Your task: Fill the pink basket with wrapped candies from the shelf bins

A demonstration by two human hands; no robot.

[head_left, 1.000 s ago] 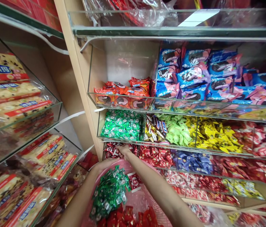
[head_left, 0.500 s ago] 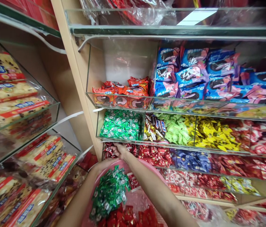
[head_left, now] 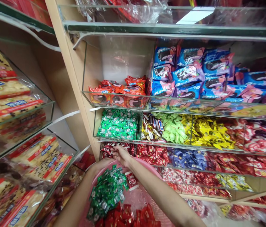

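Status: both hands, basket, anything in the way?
Right hand at dark red packets, grip unclear. Left hand at pink basket's rim. Basket holds green candies, red packets. Glass shelf edge close above right hand.

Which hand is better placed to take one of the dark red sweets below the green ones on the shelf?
Probably the right hand: it reaches past the basket, with its fingers at the dark red sweets. The left hand is at the basket's rim, seemingly supporting it.
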